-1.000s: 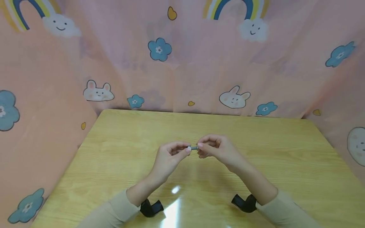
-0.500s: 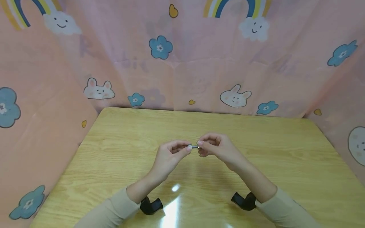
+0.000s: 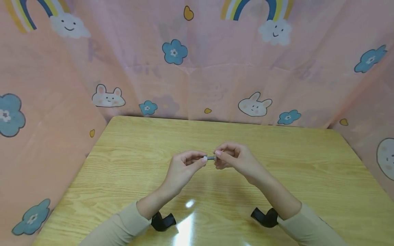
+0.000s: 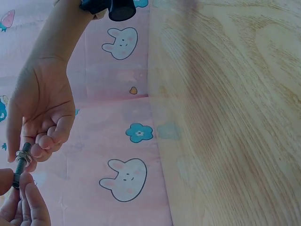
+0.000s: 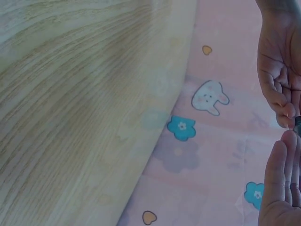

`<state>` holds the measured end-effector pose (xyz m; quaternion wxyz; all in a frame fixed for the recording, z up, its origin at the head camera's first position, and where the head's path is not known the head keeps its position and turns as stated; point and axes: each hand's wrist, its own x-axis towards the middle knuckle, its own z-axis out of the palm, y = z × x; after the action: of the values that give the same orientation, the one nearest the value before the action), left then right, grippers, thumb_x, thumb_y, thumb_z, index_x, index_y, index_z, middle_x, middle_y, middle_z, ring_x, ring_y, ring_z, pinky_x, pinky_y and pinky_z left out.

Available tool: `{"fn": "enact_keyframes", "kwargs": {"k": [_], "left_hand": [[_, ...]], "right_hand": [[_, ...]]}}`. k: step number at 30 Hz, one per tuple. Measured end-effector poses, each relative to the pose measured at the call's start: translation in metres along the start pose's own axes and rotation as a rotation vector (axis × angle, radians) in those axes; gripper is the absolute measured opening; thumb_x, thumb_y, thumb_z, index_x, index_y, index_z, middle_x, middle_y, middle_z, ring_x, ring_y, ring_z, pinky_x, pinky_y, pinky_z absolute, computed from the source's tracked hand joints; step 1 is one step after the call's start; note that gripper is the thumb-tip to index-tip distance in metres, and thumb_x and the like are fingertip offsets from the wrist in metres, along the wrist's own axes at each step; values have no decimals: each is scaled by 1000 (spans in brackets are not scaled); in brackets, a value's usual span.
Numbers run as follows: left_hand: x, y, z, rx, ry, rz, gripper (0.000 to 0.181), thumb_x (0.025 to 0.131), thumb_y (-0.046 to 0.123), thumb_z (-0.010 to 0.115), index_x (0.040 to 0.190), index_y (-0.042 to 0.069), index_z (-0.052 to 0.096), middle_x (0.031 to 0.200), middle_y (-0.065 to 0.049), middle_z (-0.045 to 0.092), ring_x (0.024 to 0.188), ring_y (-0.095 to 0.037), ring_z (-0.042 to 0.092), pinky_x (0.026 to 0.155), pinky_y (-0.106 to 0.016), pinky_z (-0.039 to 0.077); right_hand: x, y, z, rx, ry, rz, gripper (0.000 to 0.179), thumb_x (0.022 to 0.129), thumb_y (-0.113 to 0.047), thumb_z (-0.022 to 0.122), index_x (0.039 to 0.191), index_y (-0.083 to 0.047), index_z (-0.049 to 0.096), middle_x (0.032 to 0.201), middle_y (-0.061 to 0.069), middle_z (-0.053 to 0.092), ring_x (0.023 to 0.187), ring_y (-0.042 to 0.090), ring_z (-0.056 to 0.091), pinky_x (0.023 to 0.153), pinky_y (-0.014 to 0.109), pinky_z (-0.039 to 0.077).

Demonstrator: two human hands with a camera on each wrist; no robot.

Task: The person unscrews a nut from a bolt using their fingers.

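Jutting from left hand (image 3: pixel 182 169), the bolt (image 3: pixel 210 158) seems level.

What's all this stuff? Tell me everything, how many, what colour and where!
wooden table: 1, yellow-brown, lower part of the head view
bolt: 1, silvery, held above the table
nut: 1 visible, silvery, around the bolt's thread
printed cloth: piece count unclear, pink with rainbows, clouds, bunnies, flowers and hearts, behind and beside the table
glare: a few patches, white, near side of the table
wrist devices: 2, black, one at each wrist
sleeves: 2, beige, on the forearms
left hand: 1, pinching the bolt's head
right hand: 1, pinching the nut
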<state>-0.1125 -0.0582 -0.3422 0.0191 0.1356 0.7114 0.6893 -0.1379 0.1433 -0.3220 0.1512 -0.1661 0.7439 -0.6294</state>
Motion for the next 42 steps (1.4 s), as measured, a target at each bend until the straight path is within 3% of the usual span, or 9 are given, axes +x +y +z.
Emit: {"fn": "enact_keyframes", "kwargs": {"k": [3,9,16,20,24,27,36,42], "left_hand": [[0,0,0,3,-2,-2,21,88,8,64,103,-5,65,95,-15,66,87,-26,65,79,-28,53],[-1,0,-1,4,-4,-1,20,88,7,64,104,-4,65,95,-14,66,86,-23,65,79,-28,53],[-1,1,-2,13,2,12,21,88,8,64,104,-5,65,95,-15,66,86,-24,65,79,-28,53],[-1,2,-2,7,0,14,20,88,8,64,104,-5,65,95,-15,66,87,-26,65,79,-28,53],[-1,1,-2,6,-3,16,20,88,7,64,104,-5,65,95,-15,66,87,-25,65,79,-28,53],[-1,1,-2,7,-4,15,20,88,7,64,104,-5,65,95,-15,66,86,-23,65,79,-28,53],[-1,2,-2,17,-7,37,21,88,9,64,104,-5,66,95,-16,66,86,-24,66,79,-28,53],[-3,1,-3,17,-9,36,20,88,8,64,104,-5,65,96,-16,66,86,-24,66,79,-28,53]], "right_hand": [[-1,0,1,-2,1,2,24,92,-14,60,104,6,57,86,10,66,77,19,66,76,40,54],[-3,-1,2,-38,-3,-47,26,84,-5,67,106,5,58,102,12,58,91,21,61,77,33,54],[-1,-2,3,-14,-3,-21,27,94,-16,57,106,8,56,91,13,64,82,24,66,77,37,54],[-2,-1,3,-10,-3,-43,24,91,-11,61,102,9,57,90,11,63,80,20,64,76,35,55],[-3,0,3,-14,-9,-82,23,85,-5,67,103,6,58,100,14,58,89,20,62,77,33,54],[-3,-1,2,-22,-11,-78,26,86,-6,66,107,6,57,103,16,58,92,20,61,78,34,54],[-1,-4,4,-10,-15,1,26,94,-15,56,103,9,55,80,9,65,73,19,65,74,39,55],[-2,-3,4,-42,-14,-54,25,85,-5,67,105,5,57,99,14,59,88,23,61,76,35,54]]}}
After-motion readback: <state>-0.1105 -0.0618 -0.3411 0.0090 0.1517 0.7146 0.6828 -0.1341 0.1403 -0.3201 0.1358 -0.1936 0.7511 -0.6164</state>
